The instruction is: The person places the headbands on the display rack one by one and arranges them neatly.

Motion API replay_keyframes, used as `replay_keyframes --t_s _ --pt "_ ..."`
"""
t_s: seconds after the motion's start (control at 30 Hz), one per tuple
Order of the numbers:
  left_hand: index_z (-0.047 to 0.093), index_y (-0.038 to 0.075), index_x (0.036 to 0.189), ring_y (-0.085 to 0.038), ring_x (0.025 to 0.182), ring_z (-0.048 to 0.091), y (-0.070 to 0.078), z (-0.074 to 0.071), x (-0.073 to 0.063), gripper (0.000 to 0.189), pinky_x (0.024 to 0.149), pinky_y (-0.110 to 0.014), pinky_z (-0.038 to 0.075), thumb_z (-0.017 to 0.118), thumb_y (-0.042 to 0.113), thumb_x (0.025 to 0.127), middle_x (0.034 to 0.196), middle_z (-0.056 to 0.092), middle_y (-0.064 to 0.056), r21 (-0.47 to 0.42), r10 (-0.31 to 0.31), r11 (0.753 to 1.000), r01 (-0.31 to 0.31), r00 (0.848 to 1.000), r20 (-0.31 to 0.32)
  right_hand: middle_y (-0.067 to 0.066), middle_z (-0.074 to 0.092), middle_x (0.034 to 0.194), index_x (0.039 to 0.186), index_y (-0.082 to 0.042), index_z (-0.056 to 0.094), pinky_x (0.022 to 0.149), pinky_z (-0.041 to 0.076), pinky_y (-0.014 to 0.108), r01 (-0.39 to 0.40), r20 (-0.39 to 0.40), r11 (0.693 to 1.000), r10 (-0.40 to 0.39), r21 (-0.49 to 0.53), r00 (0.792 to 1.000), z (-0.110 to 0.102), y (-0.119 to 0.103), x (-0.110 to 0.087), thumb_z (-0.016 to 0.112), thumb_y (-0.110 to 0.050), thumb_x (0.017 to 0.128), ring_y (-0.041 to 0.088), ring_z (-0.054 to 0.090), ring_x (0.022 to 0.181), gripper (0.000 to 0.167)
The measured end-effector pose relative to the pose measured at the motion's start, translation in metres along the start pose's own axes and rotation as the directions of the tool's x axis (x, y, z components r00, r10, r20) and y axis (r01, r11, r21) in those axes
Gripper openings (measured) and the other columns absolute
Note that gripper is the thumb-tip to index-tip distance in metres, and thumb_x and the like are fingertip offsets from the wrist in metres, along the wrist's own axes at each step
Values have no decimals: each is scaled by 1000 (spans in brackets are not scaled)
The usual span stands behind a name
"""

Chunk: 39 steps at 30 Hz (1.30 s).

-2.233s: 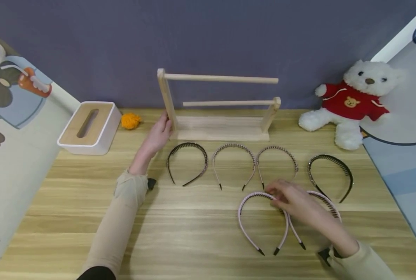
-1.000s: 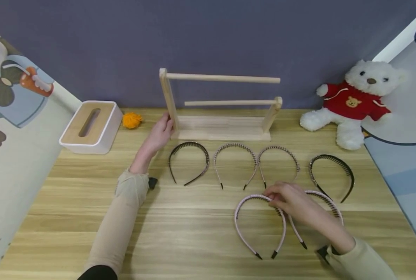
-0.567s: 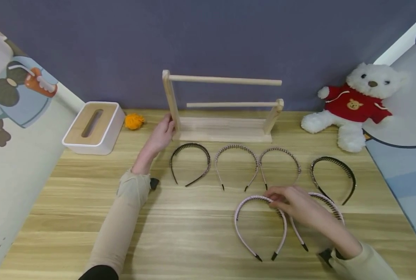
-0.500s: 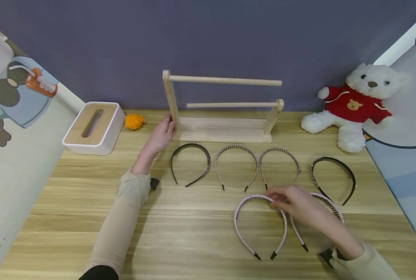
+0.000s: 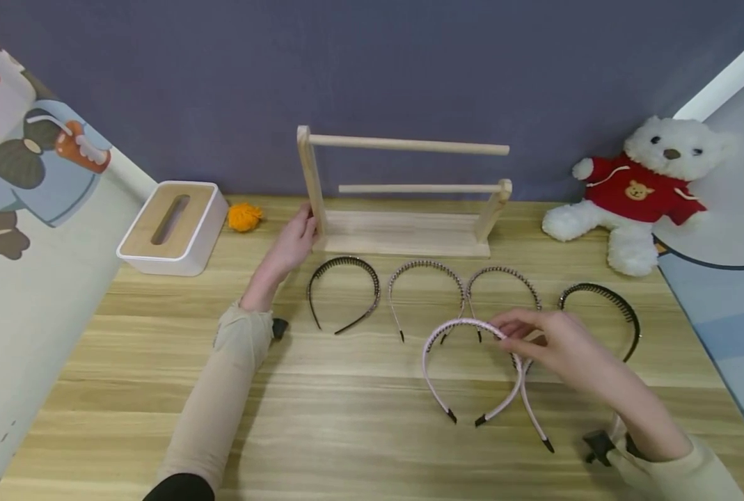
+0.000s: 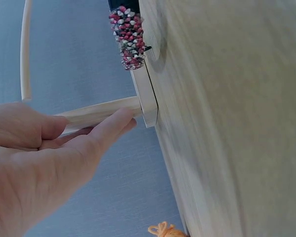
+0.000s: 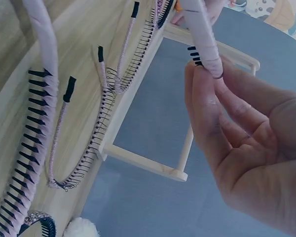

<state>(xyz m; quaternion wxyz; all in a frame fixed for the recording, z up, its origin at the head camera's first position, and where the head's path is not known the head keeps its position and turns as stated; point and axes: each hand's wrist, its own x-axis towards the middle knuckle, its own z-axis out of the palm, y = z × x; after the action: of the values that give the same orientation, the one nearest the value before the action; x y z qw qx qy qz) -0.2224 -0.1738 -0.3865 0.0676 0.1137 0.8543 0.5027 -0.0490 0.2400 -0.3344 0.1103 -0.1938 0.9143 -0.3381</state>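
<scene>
My left hand point(image 5: 293, 242) holds the left upright of a pale wooden two-bar rack point(image 5: 403, 233); in the left wrist view, thumb and fingers lie on either side of that upright point(image 6: 93, 113). Between thumb and fingertips, my right hand point(image 5: 566, 348) pinches a pink wrapped headband point(image 5: 456, 323) with dark teeth inside. This headband is raised, its black-tipped ends pointing down toward me. A second pink headband point(image 5: 534, 417) lies under my right wrist, partly hidden. In the right wrist view, the pinched pink headband point(image 7: 202, 34) is gripped near its toothed part.
Before the rack lie a black headband point(image 5: 345, 259), two thin beaded headbands, one left point(image 5: 426, 263) and one right point(image 5: 503, 270), and another black headband point(image 5: 610, 293). A tissue box point(image 5: 205, 236), an orange pom-pom point(image 5: 244, 218) and a white teddy bear point(image 5: 637, 191) stand toward the back.
My right hand has lifted the pink headband up from the table, and it now overlaps the beaded headbands in the head view. My left hand keeps its hold on the rack.
</scene>
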Motion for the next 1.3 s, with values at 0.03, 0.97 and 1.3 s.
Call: replay_keyframes --t_s 0.03,0.97,1.3 --pt "33 -10 158 -43 128 54 0 0 0 46 108 -53 50 27 12 118 138 53 -36 0 -2 1000 2 1000 1 -1 78 100 120 -3 77 73 64 26 -14 2 1000 14 7 1000 0 -1 0 81 -4 95 13 72 89 26" --pt "42 -10 151 -27 89 48 -1 3 2 41 76 -36 43 30 13 118 104 53 -22 54 17 998 -15 999 -44 -4 76 94 118 -12 79 69 61 23 -63 -209 996 76 67 975 -17 -26 1 87 -13 92 7 68 87 27" --pt "37 -8 155 -37 112 55 0 3 0 44 94 -47 50 29 14 119 129 57 -31 44 -4 999 6 999 -38 -4 75 92 117 -7 78 65 56 13 -18 -399 995 56 100 915 -20 -29 5 88 -3 89 2 67 84 31"
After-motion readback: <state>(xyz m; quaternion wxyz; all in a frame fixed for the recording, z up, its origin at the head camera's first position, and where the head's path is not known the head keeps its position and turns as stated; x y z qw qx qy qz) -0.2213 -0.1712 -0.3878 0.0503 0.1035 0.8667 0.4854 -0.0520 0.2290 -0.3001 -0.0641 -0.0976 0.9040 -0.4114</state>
